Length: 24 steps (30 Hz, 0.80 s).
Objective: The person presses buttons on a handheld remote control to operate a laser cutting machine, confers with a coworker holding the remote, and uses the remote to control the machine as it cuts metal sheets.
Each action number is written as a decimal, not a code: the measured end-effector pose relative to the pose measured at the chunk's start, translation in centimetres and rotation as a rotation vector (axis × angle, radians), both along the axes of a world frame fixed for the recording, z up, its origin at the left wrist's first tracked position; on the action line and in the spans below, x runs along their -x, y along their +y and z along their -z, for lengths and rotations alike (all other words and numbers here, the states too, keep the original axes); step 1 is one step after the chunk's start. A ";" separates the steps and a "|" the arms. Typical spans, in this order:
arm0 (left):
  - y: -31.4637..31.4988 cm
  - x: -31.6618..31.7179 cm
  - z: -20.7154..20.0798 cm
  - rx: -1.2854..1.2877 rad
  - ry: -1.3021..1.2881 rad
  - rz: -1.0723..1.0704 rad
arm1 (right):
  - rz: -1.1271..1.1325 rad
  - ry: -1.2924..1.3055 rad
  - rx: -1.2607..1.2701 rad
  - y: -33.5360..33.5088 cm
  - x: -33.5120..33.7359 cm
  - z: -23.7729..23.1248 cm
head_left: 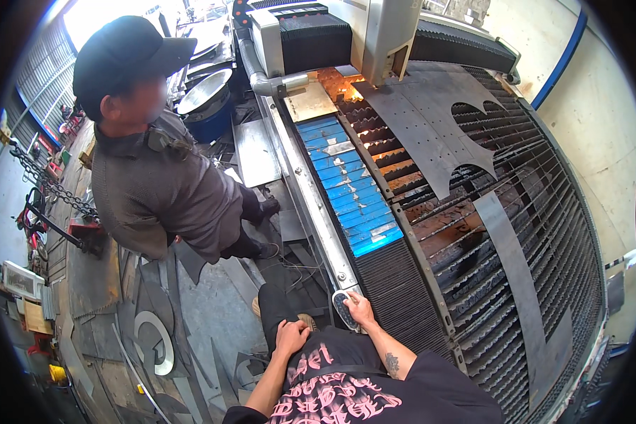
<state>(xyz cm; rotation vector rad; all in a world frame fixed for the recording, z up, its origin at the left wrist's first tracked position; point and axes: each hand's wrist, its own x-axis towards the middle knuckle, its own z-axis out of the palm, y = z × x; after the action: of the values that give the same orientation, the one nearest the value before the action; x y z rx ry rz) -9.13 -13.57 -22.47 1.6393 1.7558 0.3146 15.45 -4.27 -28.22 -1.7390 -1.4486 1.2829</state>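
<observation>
1. Head view, lower middle of the frame: my right hand (361, 309) is closed round an oval handheld controller (343, 311), dark-faced with a pale rim. My fingers wrap its right side, and the face shows to the left of my grip.
2. The controller's long axis runs steeply, its top leaning slightly to the left, much like the silver rail (314, 212) climbing toward the upper middle of the frame. It sits by the rail's near end; I can't tell whether the two touch.
3. My left hand (290, 335) rests against my lap, down and to the left of the controller. Its fingers bend loosely, I see nothing held, and its palm side is hidden. The right is clearly the nearer hand, already in contact.
4. From my right hand, the steel sheet (417, 120) with scalloped cutouts lies up and to the right, well apart, on the slatted bed (484, 340). The cutting head (385, 49) stands by its upper left corner, near an orange glow (346, 88).
5. Blue panels (364, 215) lie between the rail and the slats. A co-worker (162, 169) stands in the upper left, well clear of both my hands.
</observation>
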 end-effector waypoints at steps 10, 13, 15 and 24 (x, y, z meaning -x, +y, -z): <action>-0.1 0.0 0.4 0.002 0.010 -0.003 | 0.008 0.052 -0.013 -0.2 0.0 0.5; -0.1 0.0 0.3 0.010 0.012 -0.003 | 0.002 0.028 -0.013 -0.1 -0.1 1.1; -0.1 0.0 0.5 0.008 0.014 -0.002 | -0.004 0.006 -0.012 -0.2 -0.2 1.4; 0.0 0.1 0.3 0.005 0.018 -0.007 | 0.001 0.029 0.011 0.1 0.2 -0.9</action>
<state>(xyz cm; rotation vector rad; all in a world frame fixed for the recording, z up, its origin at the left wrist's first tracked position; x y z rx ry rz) -9.19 -13.62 -22.80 1.6373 1.7743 0.2996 15.26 -4.20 -27.32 -1.7212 -1.4271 1.3119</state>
